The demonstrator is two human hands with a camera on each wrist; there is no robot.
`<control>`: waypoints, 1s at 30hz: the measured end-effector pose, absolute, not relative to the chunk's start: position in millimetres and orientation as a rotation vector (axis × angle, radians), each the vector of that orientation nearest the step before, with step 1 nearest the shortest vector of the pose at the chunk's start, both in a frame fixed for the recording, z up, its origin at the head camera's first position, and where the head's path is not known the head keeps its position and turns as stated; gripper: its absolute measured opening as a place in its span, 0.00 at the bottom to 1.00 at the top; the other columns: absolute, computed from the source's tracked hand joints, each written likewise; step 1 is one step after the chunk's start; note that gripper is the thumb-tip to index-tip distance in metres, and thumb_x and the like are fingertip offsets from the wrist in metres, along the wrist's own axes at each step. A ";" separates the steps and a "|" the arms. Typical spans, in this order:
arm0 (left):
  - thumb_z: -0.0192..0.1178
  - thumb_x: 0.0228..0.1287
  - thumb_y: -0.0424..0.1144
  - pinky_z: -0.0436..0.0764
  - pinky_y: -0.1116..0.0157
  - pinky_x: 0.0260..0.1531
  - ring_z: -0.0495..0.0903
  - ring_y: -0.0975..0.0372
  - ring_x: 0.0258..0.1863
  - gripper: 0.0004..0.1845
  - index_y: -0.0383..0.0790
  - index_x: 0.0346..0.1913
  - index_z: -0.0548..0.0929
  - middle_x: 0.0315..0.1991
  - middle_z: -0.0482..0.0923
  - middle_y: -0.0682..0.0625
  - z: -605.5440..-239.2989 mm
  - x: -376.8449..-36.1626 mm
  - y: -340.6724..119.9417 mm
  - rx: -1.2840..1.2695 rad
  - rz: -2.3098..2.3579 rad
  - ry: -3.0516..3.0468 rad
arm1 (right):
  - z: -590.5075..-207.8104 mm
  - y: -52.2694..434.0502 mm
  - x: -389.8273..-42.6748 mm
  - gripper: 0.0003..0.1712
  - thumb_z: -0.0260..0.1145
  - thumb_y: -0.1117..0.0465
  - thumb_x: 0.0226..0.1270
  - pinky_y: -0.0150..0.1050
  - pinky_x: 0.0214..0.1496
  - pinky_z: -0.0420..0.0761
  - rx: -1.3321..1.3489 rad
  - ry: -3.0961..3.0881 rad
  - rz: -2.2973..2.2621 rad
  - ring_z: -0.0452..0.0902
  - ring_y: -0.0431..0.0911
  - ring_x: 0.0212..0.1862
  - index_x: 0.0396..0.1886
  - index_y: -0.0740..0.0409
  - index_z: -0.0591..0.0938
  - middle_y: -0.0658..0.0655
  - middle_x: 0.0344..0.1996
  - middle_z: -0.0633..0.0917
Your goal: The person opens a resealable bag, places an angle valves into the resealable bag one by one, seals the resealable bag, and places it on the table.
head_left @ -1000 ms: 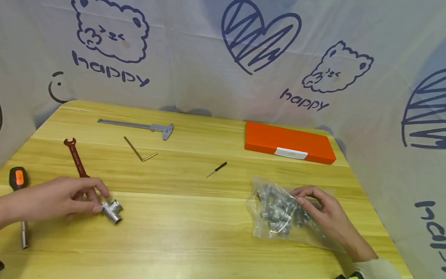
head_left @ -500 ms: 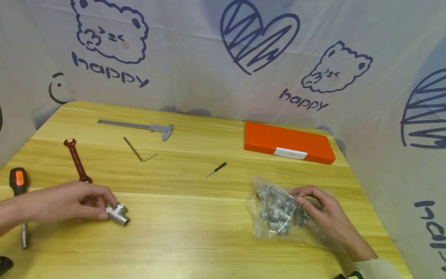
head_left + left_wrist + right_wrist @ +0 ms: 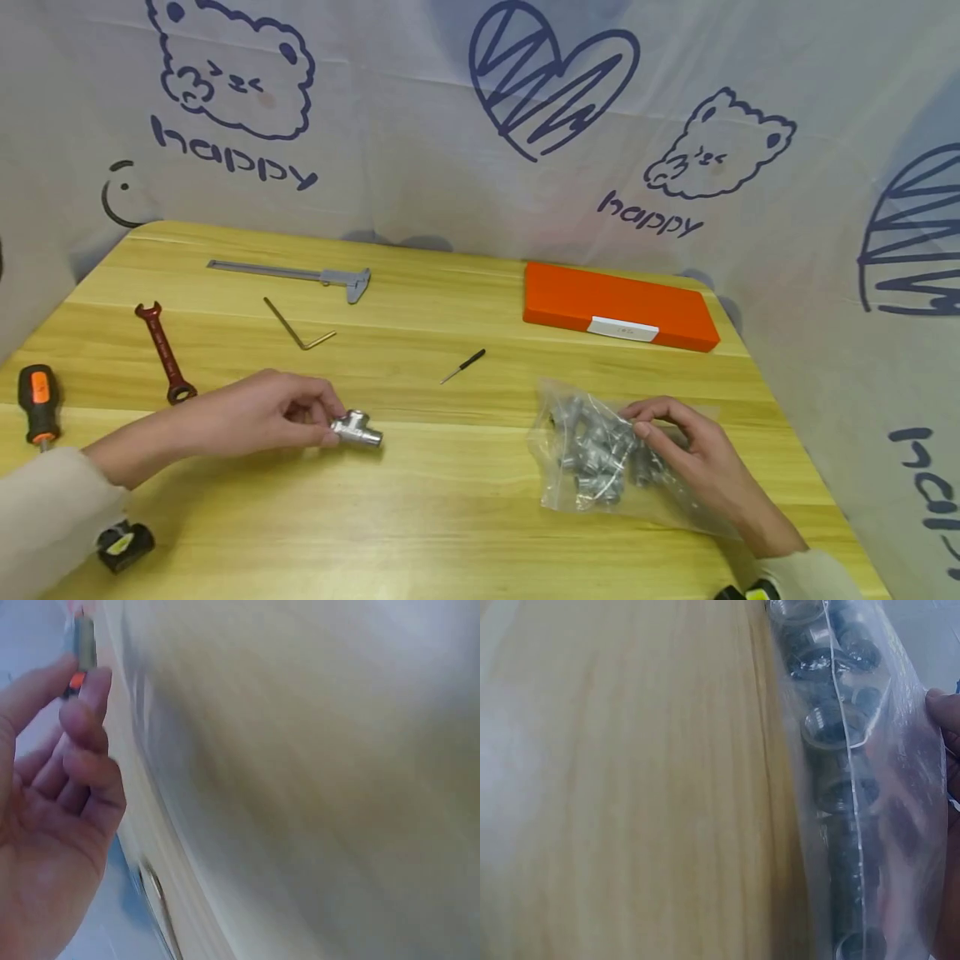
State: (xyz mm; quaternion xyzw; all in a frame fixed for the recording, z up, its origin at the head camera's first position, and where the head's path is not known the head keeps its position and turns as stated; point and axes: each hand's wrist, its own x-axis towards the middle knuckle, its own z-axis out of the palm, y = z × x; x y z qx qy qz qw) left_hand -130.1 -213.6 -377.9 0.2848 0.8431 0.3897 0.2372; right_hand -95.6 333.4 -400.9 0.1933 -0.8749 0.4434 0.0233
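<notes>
Between thumb and fingertips my left hand (image 3: 281, 410) pinches a shiny metal tee pipe fitting (image 3: 357, 429), held at the left of the table's middle. In the left wrist view the fitting (image 3: 85, 641) shows past the fingertips of the left hand (image 3: 64, 802). My right hand (image 3: 690, 454) pinches the upper side of a clear plastic bag (image 3: 558, 492) on the right half of the table. Several grey metal fittings (image 3: 596, 454) lie inside the bag. The right wrist view shows the bag (image 3: 907, 772) close up, with the thumb (image 3: 943, 709) at its edge.
A vernier caliper (image 3: 300, 272), a hex key (image 3: 294, 327) and a small screwdriver (image 3: 462, 367) lie farther back. The red wrench (image 3: 165, 350) and black-orange screwdriver (image 3: 39, 400) are at the left. An orange box (image 3: 615, 302) sits back right, before a fabric backdrop.
My left hand has carried the tee fitting to the right, away from the wrench and the black-orange screwdriver. The right hand keeps its grip on the bag in the same place.
</notes>
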 end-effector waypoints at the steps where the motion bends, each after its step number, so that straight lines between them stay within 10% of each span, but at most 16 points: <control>1: 0.71 0.75 0.46 0.83 0.69 0.36 0.83 0.66 0.34 0.14 0.42 0.53 0.87 0.38 0.89 0.57 -376.8 -132.8 -199.6 0.792 1.069 2.319 | -400.9 333.6 -95.5 0.07 0.62 0.68 0.85 0.29 0.57 0.86 0.593 -2.711 1.375 0.85 0.33 0.59 0.47 0.53 0.84 0.55 0.56 0.90; 18: 0.74 0.72 0.40 0.79 0.70 0.36 0.83 0.66 0.30 0.10 0.39 0.49 0.88 0.35 0.90 0.55 -383.0 -151.0 16.4 0.741 1.208 2.270 | -401.8 338.0 -95.3 0.06 0.63 0.67 0.85 0.27 0.59 0.84 0.541 -2.728 1.349 0.84 0.33 0.60 0.47 0.52 0.84 0.56 0.56 0.90; 24: 0.64 0.80 0.33 0.81 0.69 0.33 0.84 0.62 0.30 0.10 0.40 0.57 0.90 0.44 0.92 0.51 -383.9 -146.1 31.1 0.736 1.272 2.098 | -399.1 339.5 -94.7 0.05 0.63 0.66 0.85 0.26 0.60 0.83 0.513 -2.741 1.314 0.84 0.32 0.60 0.47 0.51 0.84 0.54 0.56 0.90; 30: 0.60 0.84 0.39 0.76 0.69 0.29 0.79 0.62 0.25 0.12 0.41 0.41 0.90 0.34 0.91 0.52 -381.8 -137.1 5.5 0.638 1.280 2.100 | -394.1 331.7 -103.8 0.05 0.63 0.63 0.86 0.28 0.60 0.84 0.552 -2.797 1.291 0.84 0.32 0.59 0.50 0.52 0.84 0.54 0.58 0.89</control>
